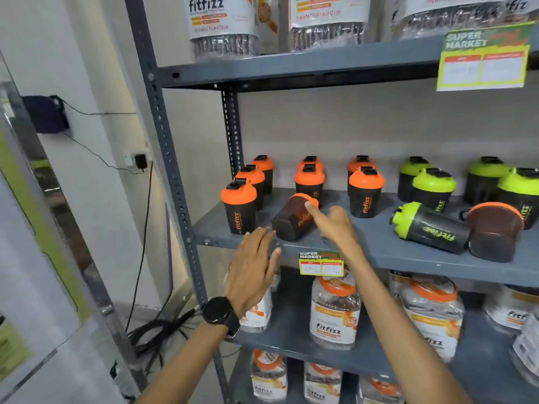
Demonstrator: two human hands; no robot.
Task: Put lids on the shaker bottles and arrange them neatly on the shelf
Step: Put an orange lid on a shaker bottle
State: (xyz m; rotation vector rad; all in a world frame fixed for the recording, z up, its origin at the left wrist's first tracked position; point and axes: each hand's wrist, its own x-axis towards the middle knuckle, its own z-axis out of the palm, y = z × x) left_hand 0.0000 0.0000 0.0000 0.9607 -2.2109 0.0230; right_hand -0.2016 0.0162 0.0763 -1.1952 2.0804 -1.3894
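Observation:
A black shaker bottle with an orange lid (293, 220) lies tilted on its side on the grey shelf (379, 246), near the front. My right hand (332, 223) rests a fingertip on its lid end, fingers apart. My left hand (256, 263) hovers open just below the bottle's base, holding nothing. Several orange-lidded shakers (239, 205) stand upright in rows behind, and several green-lidded ones (433, 188) stand to the right. A green-lidded shaker (428, 228) lies on its side, and next to it sits a brown shaker with an orange lid (493, 231), upside down.
A price tag (320, 263) hangs on the shelf's front edge under my right hand. Large Fitfizz jars (334, 313) fill the shelves below and above. The perforated steel upright (175, 182) stands at the left, with cables on the floor beyond it.

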